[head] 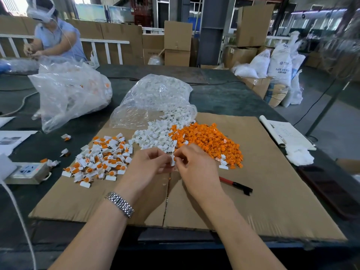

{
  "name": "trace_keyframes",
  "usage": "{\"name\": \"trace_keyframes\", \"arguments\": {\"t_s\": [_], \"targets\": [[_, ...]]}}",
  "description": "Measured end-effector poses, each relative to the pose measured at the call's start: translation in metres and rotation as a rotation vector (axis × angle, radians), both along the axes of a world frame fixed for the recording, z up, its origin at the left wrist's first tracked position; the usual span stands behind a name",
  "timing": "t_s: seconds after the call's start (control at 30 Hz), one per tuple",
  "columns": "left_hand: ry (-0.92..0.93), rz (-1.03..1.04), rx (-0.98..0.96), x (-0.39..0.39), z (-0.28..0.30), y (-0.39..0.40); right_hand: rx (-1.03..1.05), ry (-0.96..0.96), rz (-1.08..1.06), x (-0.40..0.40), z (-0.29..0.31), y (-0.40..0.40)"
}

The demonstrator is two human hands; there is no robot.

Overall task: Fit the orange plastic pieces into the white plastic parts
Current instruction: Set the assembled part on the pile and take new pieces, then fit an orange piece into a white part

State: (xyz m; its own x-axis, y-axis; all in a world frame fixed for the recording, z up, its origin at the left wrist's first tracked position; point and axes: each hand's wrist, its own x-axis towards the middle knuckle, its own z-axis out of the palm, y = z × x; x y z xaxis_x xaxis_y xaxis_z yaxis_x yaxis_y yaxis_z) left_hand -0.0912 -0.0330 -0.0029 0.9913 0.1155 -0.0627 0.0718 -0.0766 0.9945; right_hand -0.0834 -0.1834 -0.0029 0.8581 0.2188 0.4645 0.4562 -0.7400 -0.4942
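Both hands meet over the cardboard [253, 191]: left hand [148, 166] and right hand [196, 166] pinch one white part [172, 160]. The orange pile [210, 141] lies at 1 o'clock. Parts look light, stiff, small; best pinched by their edges.

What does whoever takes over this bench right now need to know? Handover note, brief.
Left hand and right hand: both pinch one white part between the fingertips, above the cardboard sheet. Orange shows at the right fingertips; whether a piece is seated I cannot tell.
Loose white parts lie mid-sheet, spilling from the clear bag; orange pieces to their right.
Done: pile of fitted pieces on the left.
Left: both loose piles remain large.
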Motion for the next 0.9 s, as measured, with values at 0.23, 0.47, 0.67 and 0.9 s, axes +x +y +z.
{"name": "trace_keyframes", "arguments": {"t_s": [0.23,0.47,0.67,0.9], "targets": [[-0.024,0.035,0.026,-0.007,0.011,-0.005,-0.026,-0.132,-0.030,-0.012,-0.004,0.011],[0.020,0.094,-0.083,-0.011,0.017,-0.001,0.338,0.126,0.153,-0.013,-0.002,-0.002],[0.014,0.026,0.005,-0.015,0.023,0.001,0.315,0.154,0.263,-0.011,0.008,-0.017],[0.015,-0.028,0.034,-0.021,0.026,0.000,0.331,0.204,0.306,-0.013,0.005,-0.022]]}}
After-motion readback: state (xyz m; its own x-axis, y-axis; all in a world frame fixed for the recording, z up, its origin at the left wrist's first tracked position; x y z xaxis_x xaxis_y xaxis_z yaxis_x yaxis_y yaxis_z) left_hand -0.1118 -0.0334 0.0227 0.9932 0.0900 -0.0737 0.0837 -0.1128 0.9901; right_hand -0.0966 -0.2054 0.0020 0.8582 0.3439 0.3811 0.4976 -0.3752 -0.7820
